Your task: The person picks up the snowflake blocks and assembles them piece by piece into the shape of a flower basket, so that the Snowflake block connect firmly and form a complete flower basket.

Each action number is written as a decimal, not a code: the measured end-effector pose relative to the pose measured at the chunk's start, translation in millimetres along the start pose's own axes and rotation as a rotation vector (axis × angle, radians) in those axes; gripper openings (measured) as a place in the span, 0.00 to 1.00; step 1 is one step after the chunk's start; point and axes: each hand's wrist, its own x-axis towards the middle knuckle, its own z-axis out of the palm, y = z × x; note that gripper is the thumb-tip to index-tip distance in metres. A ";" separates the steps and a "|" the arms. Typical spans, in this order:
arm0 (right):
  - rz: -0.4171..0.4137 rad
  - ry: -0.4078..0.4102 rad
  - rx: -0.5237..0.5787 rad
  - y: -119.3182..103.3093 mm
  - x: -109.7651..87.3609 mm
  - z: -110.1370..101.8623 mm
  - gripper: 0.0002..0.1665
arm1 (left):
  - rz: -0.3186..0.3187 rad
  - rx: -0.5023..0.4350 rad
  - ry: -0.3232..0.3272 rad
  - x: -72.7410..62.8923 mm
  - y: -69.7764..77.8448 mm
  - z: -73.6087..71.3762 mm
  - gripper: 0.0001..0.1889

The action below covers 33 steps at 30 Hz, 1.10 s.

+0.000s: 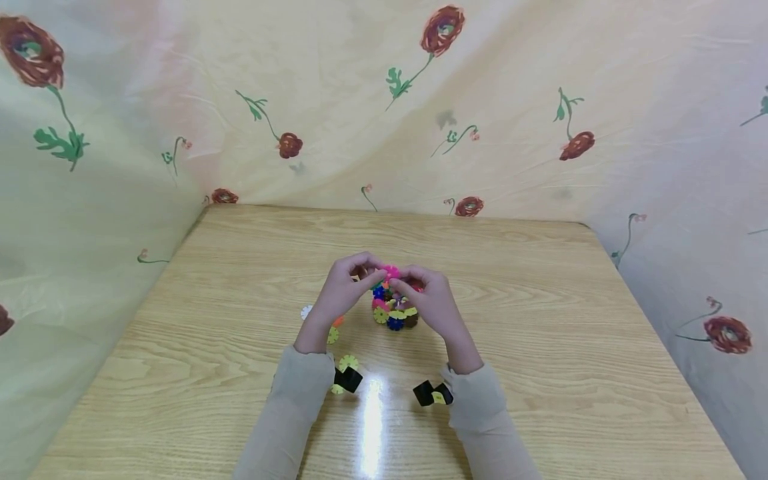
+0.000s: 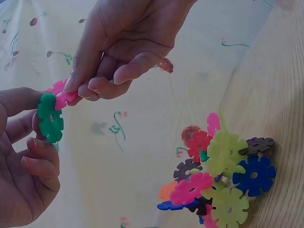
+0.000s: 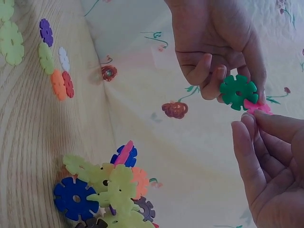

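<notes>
a pale wooden table with fine grain point(image 1: 558, 320) filled the lower view, and a long streak of white glare point(image 1: 372, 427) lay on its near part. around it hung cream cloth printed with dark red flowers on green stems point(image 1: 342, 60), meeting the table along its far edge and rising at both sides, with soft creases and a pinkish tint at upper left.

over the middle of the table the person's two hands met. the left hand point(image 1: 343, 288) pinched a green, notched, flower-shaped plastic disc point(image 3: 232, 92) between thumb and fingers. the right hand point(image 1: 433, 300) pinched a bright pink, notched, flower-shaped plastic disc point(image 1: 391, 271). the two discs touched at their edges, raised off the wood; whether their slots were locked could not be told.

below the hands, a many-coloured cluster of joined plastic discs point(image 2: 223, 159) stood on the table, with yellow-green, blue, pink, orange, red and dark pieces set at many angles.

beside the left forearm lay a white notched disc point(image 1: 305, 311), an orange notched disc point(image 1: 339, 321) and several yellow-green notched discs point(image 1: 349, 361); the right wrist view also showed a purple notched disc point(image 3: 46, 32) and a red notched disc point(image 3: 68, 84) there. pale, long sleeves point(image 1: 480, 400) covered the forearms, and small black devices point(image 1: 349, 379) sat at both wrists.
</notes>
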 end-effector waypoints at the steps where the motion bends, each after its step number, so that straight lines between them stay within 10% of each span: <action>1: 0.001 0.001 0.001 -0.1 -0.1 -0.1 0.13 | -0.001 0.000 -0.001 0.0 0.0 0.0 0.07; 33: 0.018 0.006 0.001 -3.7 0.6 -1.6 0.13 | -0.021 0.002 0.005 0.2 2.7 -6.6 0.08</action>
